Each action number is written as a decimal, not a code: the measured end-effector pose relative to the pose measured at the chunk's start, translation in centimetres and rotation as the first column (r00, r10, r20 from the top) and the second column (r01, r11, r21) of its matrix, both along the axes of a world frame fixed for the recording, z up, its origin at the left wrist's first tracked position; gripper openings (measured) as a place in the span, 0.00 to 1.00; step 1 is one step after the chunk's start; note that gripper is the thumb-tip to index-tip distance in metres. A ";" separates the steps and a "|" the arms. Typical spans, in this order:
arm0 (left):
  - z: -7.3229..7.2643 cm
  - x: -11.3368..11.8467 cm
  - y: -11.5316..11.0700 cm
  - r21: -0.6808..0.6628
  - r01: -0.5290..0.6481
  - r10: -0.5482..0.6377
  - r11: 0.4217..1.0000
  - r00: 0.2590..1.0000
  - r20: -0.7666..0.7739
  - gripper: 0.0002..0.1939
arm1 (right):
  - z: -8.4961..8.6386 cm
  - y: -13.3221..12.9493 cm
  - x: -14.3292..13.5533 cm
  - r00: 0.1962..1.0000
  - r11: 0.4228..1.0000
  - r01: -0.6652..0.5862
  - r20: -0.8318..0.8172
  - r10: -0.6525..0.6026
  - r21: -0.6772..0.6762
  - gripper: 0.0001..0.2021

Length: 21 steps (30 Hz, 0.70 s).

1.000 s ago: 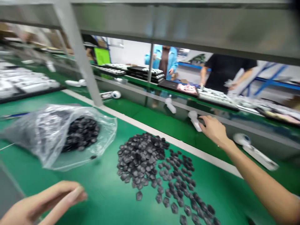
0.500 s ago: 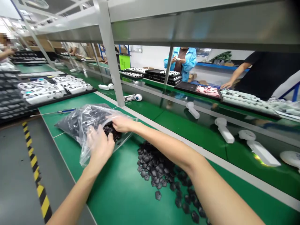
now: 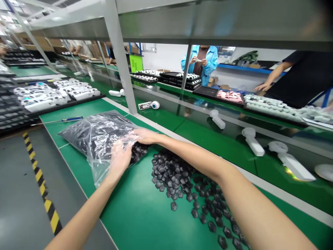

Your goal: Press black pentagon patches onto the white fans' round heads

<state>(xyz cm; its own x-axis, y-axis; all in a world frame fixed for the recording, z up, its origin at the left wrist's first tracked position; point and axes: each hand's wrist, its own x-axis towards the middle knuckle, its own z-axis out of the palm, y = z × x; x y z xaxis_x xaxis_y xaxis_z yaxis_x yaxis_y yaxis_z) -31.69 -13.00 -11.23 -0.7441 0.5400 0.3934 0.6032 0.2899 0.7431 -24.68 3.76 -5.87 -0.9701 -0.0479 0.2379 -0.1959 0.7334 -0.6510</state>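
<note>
Lying on the green worktop [image 3: 135, 215], a clear plastic bag [image 3: 96, 133] of small dark parts is entered at its mouth by both hands. The left hand [image 3: 121, 156] is seen through the film, fingers spread and loosely open. The right hand [image 3: 145, 136] is cupped over the parts; its grip cannot be told. Just beside the bag, a loose pile of dark parts [image 3: 182, 180] is spread.

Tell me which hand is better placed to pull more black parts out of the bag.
Right, probably. The right hand reaches into the mouth of the plastic bag, on the black parts, beside the loose pile. The left hand is under the film, apparently holding it open.
</note>
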 end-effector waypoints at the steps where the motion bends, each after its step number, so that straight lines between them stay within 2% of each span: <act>1: 0.0 0.5 0.0 0.010 -0.001 0.001 1.000 1.000 0.005 0.18 | -0.1 0.1 0.6 1.000 1.000 0.015 -0.004 -0.015 -0.016 0.10; 10: 0.2 5.2 0.2 0.047 0.043 -0.045 0.998 0.999 0.025 0.16 | 0.1 0.8 5.4 0.998 0.993 0.056 0.008 -0.055 -0.102 0.02; 15: 1.0 7.3 -0.1 0.060 0.096 -0.099 0.994 0.995 0.034 0.15 | 0.3 0.9 8.4 0.998 0.988 0.065 0.031 -0.061 -0.138 0.07; 21: 1.4 9.5 -0.4 0.049 0.193 -0.194 0.980 0.981 0.026 0.18 | -0.3 1.1 11.5 0.998 0.984 0.063 0.036 -0.058 -0.167 0.11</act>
<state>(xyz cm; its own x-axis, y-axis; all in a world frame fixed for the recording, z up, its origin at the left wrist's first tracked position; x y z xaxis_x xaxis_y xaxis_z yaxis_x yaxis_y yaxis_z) -22.19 -13.41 -9.85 -0.6392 0.6570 0.3997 0.6213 0.1349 0.7719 -13.21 4.86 -6.20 -0.9771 0.0494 0.2071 -0.1320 0.6226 -0.7713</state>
